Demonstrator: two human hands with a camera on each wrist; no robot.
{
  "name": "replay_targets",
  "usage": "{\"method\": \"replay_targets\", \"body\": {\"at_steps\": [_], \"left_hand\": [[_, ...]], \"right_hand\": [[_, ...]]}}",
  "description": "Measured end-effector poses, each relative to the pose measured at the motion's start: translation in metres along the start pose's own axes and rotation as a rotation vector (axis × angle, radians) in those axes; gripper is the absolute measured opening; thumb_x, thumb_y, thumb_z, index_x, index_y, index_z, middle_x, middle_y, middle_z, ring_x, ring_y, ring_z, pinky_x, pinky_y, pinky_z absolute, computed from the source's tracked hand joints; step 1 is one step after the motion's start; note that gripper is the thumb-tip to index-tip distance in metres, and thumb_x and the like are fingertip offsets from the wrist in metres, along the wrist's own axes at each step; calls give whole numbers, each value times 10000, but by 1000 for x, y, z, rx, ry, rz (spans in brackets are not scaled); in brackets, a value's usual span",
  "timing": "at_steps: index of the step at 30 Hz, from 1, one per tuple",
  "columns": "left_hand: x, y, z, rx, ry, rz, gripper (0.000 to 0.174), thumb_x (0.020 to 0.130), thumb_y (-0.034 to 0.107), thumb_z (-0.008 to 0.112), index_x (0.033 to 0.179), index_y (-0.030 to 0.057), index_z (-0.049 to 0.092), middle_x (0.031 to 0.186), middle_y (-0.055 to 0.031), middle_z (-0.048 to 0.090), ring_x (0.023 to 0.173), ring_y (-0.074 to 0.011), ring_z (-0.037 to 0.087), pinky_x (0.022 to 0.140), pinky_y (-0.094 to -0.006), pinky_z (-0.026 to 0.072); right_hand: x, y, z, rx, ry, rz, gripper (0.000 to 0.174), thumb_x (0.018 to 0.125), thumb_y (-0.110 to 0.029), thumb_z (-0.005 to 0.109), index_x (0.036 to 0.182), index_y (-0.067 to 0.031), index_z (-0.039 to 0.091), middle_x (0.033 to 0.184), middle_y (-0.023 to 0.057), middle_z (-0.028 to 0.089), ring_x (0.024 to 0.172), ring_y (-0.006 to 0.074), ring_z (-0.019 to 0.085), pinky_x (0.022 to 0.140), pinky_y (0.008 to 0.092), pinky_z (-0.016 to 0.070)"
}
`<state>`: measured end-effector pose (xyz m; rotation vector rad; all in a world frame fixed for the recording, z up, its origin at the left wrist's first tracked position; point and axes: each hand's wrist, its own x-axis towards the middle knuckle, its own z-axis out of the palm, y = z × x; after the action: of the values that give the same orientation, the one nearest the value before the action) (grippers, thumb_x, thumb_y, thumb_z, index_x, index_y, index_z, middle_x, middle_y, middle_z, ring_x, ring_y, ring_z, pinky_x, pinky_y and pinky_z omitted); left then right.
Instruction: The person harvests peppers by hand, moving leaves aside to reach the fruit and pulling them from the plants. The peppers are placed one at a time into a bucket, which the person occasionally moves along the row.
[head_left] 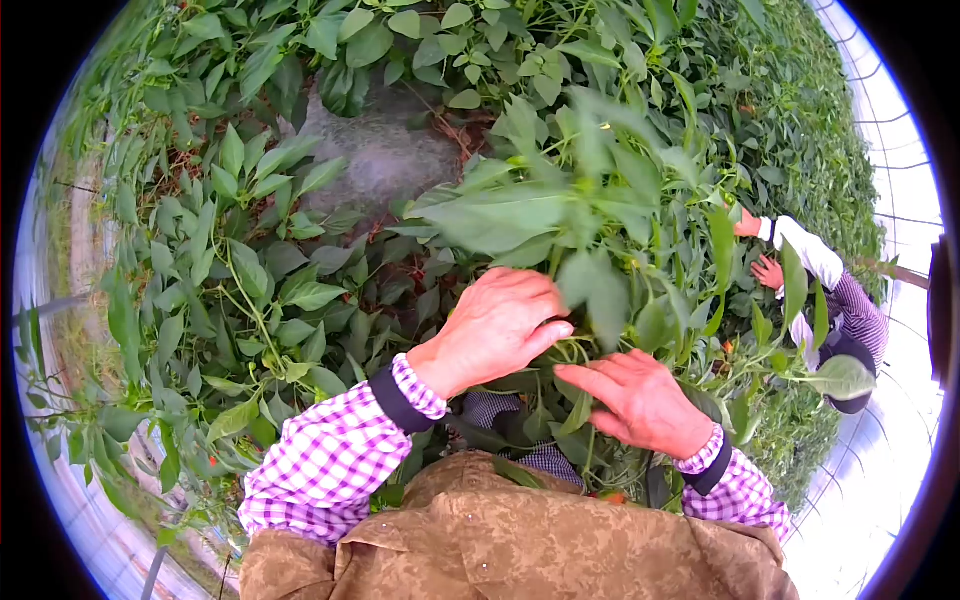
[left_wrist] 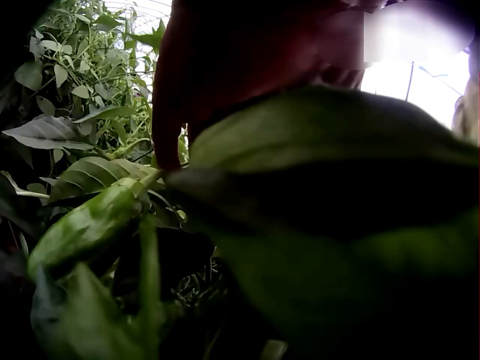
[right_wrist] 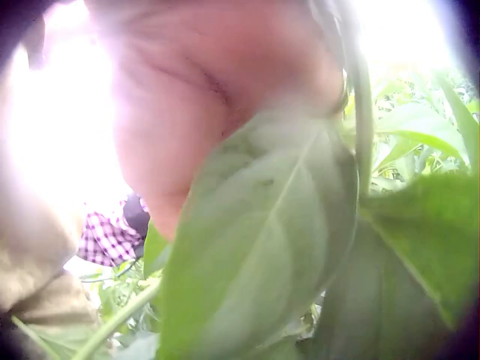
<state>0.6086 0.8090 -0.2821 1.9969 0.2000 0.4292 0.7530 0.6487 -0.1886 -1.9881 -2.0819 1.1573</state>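
Observation:
My left hand (head_left: 500,325) reaches in among the leafy stems of a pepper plant (head_left: 530,215), its fingers around stems behind blurred leaves and the thumb on the near side. In the left wrist view a pale green pepper (left_wrist: 90,225) hangs by its stalk close to a fingertip of that hand. To the right, at the same plant, my right hand (head_left: 640,400) has its index finger stretched toward the stems and thin green stalks. A large leaf (right_wrist: 259,240) covers much of its palm in the right wrist view, and the fingertips are hidden there.
Dense pepper foliage (head_left: 270,280) surrounds both hands. Grey ground sheeting (head_left: 375,140) shows between the plants. A red pepper (head_left: 613,497) sits low, near the brown apron (head_left: 520,540). Another person (head_left: 850,310) reaches into the plants at right, beside the pale greenhouse wall (head_left: 900,150).

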Motion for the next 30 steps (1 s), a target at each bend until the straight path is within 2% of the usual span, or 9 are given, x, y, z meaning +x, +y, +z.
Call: {"method": "replay_targets", "body": {"at_steps": [2,6,7,11,15,19,22,28,30], "left_hand": [[2,-3,4,319,-484,-263,146,832,160,570,902,44,624,889,-119,618,842,-278,604,770,-405,465],[-41,-58,51,1284,-256,74,91,718,163,610,728,73,598,838,-91,601,877,-265,586,727,-414,423],[-11,-19,16,600,-313,-198,122,677,112,593,787,60,606,845,-107,587,856,-290,582,713,-420,451],[16,-11,12,216,-337,-122,240,714,36,551,949,28,598,874,-145,598,894,-349,576,769,-435,481],[35,-17,27,-307,-322,-590,252,850,66,509,1092,11,554,1053,-205,609,995,-364,574,836,-407,467],[48,-23,39,268,-299,-619,198,836,23,466,994,-59,550,1075,-258,585,1017,-381,570,831,-422,466],[53,-22,37,503,-459,-610,246,768,15,517,994,-62,576,1078,-258,595,979,-394,600,826,-417,494],[38,-58,70,-586,186,-788,181,910,182,488,1030,62,549,816,-83,574,737,-211,572,648,-361,463],[33,-69,80,-549,279,-439,145,887,141,516,973,50,588,806,-102,576,746,-232,569,663,-368,461]], "right_hand": [[3,-1,-11,212,85,12,536,719,-149,714,1218,-84,532,1029,143,612,946,313,604,824,400,503],[-1,21,-54,214,263,60,259,839,-145,632,1067,-24,616,1004,162,653,915,295,643,815,375,521],[4,29,-65,223,206,78,225,852,-138,612,1043,-20,625,1001,156,654,905,292,643,801,366,517],[31,71,-62,114,-165,307,236,904,-161,527,1089,-30,594,957,154,647,877,301,631,774,359,494],[71,169,25,2,265,163,220,822,-140,589,1027,-64,612,776,186,604,680,337,620,595,413,509],[88,148,16,690,281,636,325,856,-115,493,1155,-17,574,783,78,662,549,201,633,539,327,510],[84,151,21,178,266,403,364,873,-161,485,1205,-31,556,800,79,653,568,178,621,565,311,510],[97,161,55,1130,168,443,327,935,-186,454,1207,-23,534,742,-9,589,583,72,533,526,202,421],[112,193,100,1639,273,411,275,917,-178,523,1137,-19,570,717,-22,580,583,57,519,521,177,406]]}}
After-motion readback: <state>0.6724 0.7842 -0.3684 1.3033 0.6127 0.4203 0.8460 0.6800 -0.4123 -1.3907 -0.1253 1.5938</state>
